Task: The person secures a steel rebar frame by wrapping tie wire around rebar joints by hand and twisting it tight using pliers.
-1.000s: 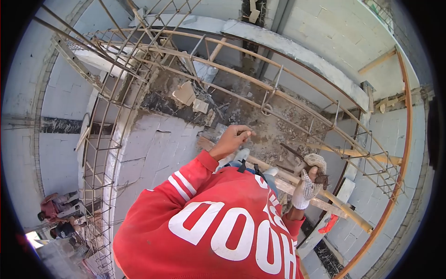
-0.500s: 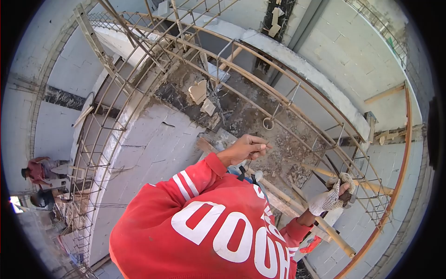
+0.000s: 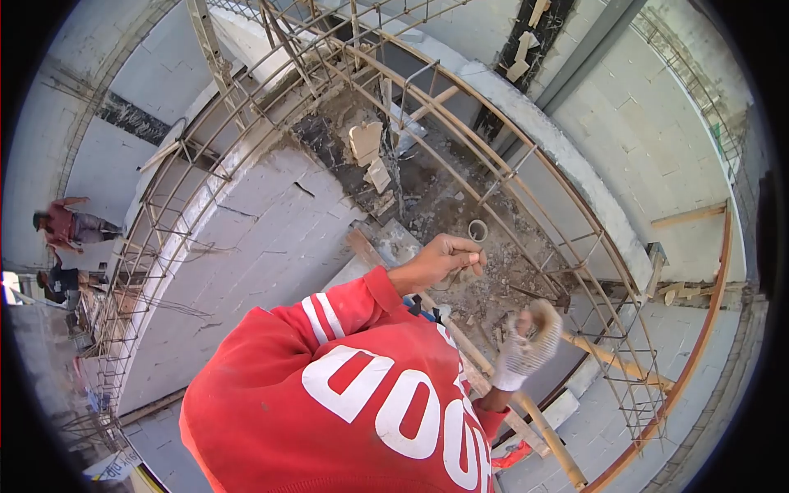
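Note:
My bare left hand (image 3: 442,260) is held out over the rubble, its thumb and fingertips pinched together. Whatever lies in the pinch is too small to make out. To the right, my right hand (image 3: 526,341) wears a whitish knitted glove with a dotted palm. Its fingers curl round into a loop, blurred by motion, and I cannot make out anything inside them. A pale ring-shaped pipe end (image 3: 477,230) shows just beyond my left fingertips. The rebar cage (image 3: 514,174) curves past beyond both hands.
A wooden pole (image 3: 551,440) and planks lie below my right hand. Broken block pieces (image 3: 366,144) rest on the ledge beside a grey block wall (image 3: 238,238). More rebar (image 3: 177,222) stands at left. Two people (image 3: 74,226) are far left. A long brown bar (image 3: 699,353) curves at right.
My gloved right hand has swung left and a little upward, closer to my left hand. The left hand keeps its pinch. The whole view has shifted slightly, and the far person has changed posture.

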`<state>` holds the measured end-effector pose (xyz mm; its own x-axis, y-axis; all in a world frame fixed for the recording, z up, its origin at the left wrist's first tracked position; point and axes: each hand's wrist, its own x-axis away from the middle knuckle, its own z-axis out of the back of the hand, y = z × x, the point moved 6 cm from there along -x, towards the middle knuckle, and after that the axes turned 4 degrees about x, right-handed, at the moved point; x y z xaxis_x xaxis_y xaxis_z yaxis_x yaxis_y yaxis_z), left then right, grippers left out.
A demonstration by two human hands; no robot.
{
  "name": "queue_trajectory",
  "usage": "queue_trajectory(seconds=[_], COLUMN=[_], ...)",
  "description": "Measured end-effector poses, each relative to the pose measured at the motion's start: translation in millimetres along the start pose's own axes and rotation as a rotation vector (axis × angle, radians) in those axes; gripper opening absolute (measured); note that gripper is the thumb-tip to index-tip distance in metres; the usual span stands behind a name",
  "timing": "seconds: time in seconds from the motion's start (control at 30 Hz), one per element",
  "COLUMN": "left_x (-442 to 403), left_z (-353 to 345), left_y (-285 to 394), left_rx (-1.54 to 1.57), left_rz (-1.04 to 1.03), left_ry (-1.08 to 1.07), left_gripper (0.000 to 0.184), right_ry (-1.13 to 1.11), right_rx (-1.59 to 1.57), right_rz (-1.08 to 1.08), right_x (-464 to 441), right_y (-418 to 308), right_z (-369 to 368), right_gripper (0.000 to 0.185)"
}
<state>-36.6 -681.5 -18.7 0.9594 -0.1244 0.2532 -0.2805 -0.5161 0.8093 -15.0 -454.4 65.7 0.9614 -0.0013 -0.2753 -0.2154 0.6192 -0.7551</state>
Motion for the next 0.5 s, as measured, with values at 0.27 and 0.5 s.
queue_trajectory(seconds=[0.27,0.5], left_x=[10.1,39.7], left_z=[-25.1,-11.7], left_y=[-4.4,-48.4], left_rx=[0.25,0.094], left_rz=[-0.026,-0.154], left_ry=[0.126,0.373], left_gripper=[0.021,0.021], right_ry=[-0.464,-0.87], right_rx=[-0.351,-0.381], right_rz=[-0.111,-0.382], right_x=[33.2,62.3], right_y=[15.0,51.0], right_z=[-61.6,-75.8], right_gripper=[0.04,0.024])
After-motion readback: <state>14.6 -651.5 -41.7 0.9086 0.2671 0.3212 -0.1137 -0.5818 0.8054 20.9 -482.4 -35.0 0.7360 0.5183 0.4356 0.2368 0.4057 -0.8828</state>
